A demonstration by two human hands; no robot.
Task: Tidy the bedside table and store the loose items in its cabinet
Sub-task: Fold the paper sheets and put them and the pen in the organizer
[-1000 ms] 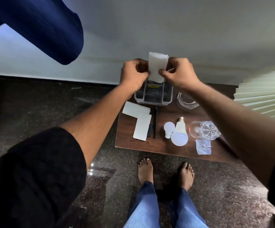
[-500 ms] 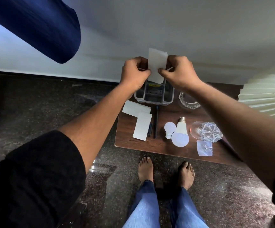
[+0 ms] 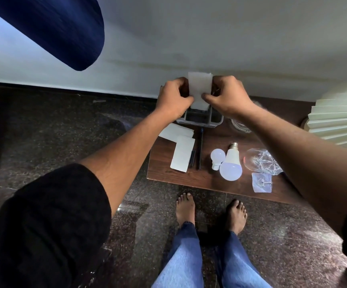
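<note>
Both hands hold a white folded paper upright above a small grey plastic box at the back of the brown bedside table. My left hand pinches its left edge and my right hand pinches its right edge. On the table lie two white papers, dark pens, a small white bulb, a large white bulb, a clear cut-glass piece and a small plastic bag of screws.
A clear glass dish sits behind my right forearm. A pleated cream lampshade stands at the right edge. A white wall runs behind the table. Dark granite floor lies to the left. My bare feet stand at the table's front edge.
The paper has come lower between my hands, its bottom edge now close to the grey box. Both hands have shifted slightly down with it.
</note>
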